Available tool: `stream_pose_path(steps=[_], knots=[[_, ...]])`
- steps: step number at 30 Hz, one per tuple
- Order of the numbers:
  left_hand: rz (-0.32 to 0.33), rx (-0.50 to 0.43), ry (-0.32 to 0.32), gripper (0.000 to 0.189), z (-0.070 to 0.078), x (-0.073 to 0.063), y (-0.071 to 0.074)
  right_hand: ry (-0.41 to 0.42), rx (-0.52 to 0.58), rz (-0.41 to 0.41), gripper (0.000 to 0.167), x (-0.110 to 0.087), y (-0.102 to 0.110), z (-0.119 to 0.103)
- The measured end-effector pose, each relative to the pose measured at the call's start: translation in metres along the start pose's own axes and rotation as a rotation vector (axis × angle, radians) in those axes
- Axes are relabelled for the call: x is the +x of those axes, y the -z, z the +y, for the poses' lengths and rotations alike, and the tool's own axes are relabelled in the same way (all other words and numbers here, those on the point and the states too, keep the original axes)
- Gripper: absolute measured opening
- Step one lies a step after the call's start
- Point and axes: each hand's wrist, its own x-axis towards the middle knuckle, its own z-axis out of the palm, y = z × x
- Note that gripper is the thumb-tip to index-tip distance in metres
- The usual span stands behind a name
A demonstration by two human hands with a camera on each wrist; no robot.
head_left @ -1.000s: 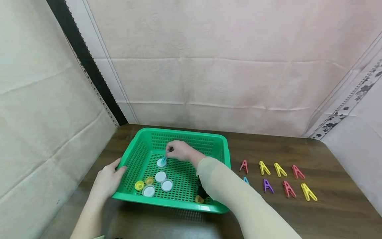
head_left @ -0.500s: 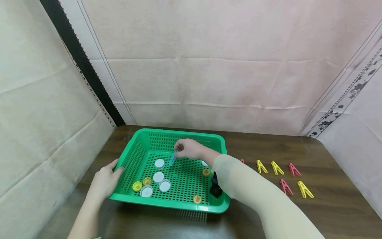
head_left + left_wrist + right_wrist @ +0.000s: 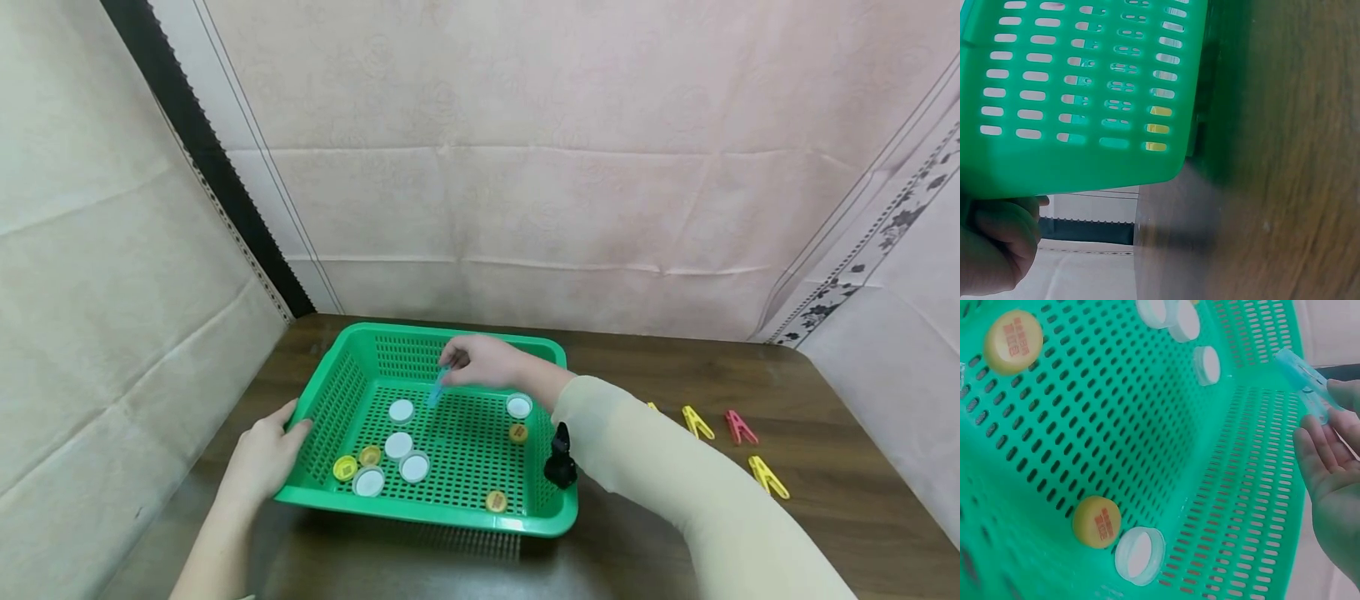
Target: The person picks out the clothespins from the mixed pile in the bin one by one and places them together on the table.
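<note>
My left hand [image 3: 270, 454] grips the left rim of a green plastic basket [image 3: 450, 332], thumb over the edge; in the left wrist view its curled fingers [image 3: 1007, 234] show below the basket's end wall. Above the basket's floor, toward the back, my right hand [image 3: 487, 362] pinches a light blue clothespin [image 3: 437, 390] between thumb and fingers. The right wrist view shows this clothespin [image 3: 1300, 375] pointing away from the hand. Just left of its tip, a white-faced bottle cap [image 3: 401, 411] lies on the basket floor.
Several more white caps [image 3: 398, 446] and yellow caps [image 3: 345, 467] lie in the basket, including a white one [image 3: 519, 406] on the right side. Yellow and pink clothespins [image 3: 741, 427] lie on the wooden table [image 3: 600, 550] to the right, partly hidden by my sleeve. Cloth-covered walls stand behind.
My right hand has moved right and slightly back with the blue clothespin, off the white cap it was over. More of the basket's right side shows. The left hand keeps its grip.
</note>
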Motion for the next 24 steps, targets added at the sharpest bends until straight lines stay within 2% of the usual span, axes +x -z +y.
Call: stream_pose_path(steps=[8, 17, 24], knots=[[0.001, 0.013, 0.006, 0.060, 0.000, -0.002, -0.001, 0.007, 0.019, 0.024, 0.029, -0.020, 0.010, 0.006], [0.003, 0.002, 0.000, 0.059, 0.000, -0.002, -0.002, 0.016, 0.038, 0.031, 0.035, -0.041, 0.017, 0.018], [0.005, -0.003, -0.003, 0.060, 0.002, -0.003, -0.002, 0.053, 0.045, 0.049, 0.032, -0.055, 0.027, 0.026]])
